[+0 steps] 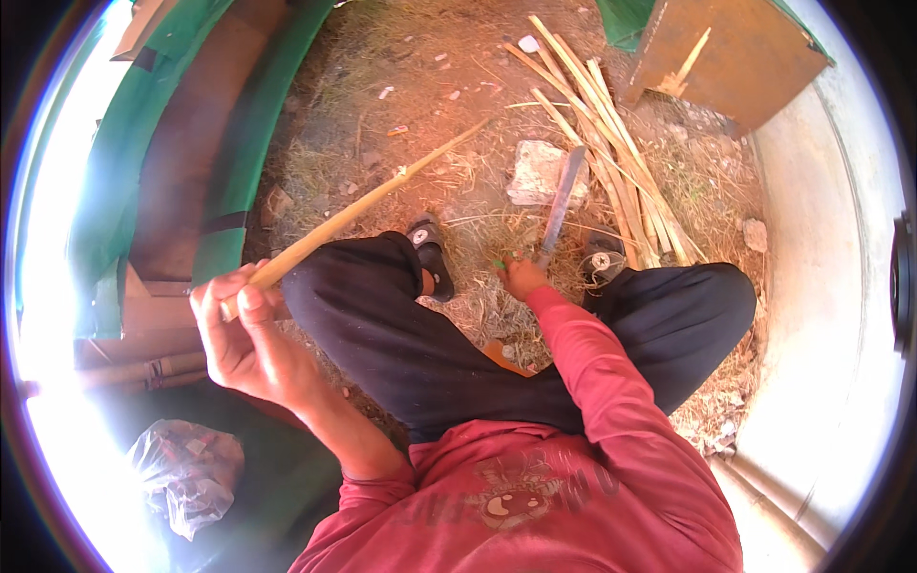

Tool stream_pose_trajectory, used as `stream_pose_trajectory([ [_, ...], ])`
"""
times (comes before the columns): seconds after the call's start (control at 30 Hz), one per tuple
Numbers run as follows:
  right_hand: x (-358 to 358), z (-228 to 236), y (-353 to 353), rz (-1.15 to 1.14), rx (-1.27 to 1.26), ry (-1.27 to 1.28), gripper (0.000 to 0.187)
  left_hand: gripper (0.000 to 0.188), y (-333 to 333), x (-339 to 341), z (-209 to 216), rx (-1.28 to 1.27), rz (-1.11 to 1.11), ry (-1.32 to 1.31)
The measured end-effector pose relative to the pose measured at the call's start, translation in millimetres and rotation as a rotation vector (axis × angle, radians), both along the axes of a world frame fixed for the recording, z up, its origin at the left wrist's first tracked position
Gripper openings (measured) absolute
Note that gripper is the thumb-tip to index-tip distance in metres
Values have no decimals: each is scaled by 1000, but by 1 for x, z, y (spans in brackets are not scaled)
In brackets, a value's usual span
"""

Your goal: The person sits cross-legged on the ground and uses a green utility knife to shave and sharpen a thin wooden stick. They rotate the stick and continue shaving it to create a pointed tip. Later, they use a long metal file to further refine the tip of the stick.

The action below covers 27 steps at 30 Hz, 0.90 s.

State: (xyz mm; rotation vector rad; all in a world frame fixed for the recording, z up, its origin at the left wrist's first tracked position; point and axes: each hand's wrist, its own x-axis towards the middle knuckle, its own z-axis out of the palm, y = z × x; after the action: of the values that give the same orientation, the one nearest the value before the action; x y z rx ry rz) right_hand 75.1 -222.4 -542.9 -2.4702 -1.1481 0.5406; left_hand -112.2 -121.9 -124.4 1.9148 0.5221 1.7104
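Out to the left, my left hand (250, 339) is closed round the near end of a long yellowish bamboo strip (358, 205). The strip slants up and away over my left knee, its far tip near the middle of the ground. Between my knees, my right hand (522, 277) grips a long-bladed machete (562, 205); the handle is mostly hidden in the fist. Its dark blade points away and passes in front of a pale stone block (546, 174). Blade and bamboo strip are well apart.
A pile of split bamboo strips (621, 153) lies beyond my right foot. A brown board (731, 62) stands at the far right, near a pale wall (812, 210). Green sheeting (224, 143) borders the left side. A clear plastic bag (188, 473) sits at the lower left.
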Motion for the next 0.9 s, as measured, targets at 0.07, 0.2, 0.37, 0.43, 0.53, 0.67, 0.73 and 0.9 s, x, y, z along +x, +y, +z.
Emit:
stream_pose_trajectory([
  [0.07,0,-27,2,-74,-102,178,47,16,5,-2,-2,19,-10,-17],
  [0.2,14,-20,3,-720,-124,378,55,21,3,2,-2,-29,18,-64],
  [0.37,9,-59,-9,-712,47,478,57,26,2,9,11,110,9,-3],
  [0.43,13,-81,-16,-796,101,554,63,22,4,14,11,97,0,-6],
  [0.53,23,-60,-5,-827,27,518,63,20,8,15,16,160,15,63],
  [0.67,77,-93,-39,-1098,770,927,22,20,10,49,25,35,-204,-32],
  [0.73,69,17,-10,-952,768,1245,12,19,10,29,27,2,-160,26],
  [0.9,19,267,-60,-592,749,808,15,15,8,26,40,60,-159,89],
])
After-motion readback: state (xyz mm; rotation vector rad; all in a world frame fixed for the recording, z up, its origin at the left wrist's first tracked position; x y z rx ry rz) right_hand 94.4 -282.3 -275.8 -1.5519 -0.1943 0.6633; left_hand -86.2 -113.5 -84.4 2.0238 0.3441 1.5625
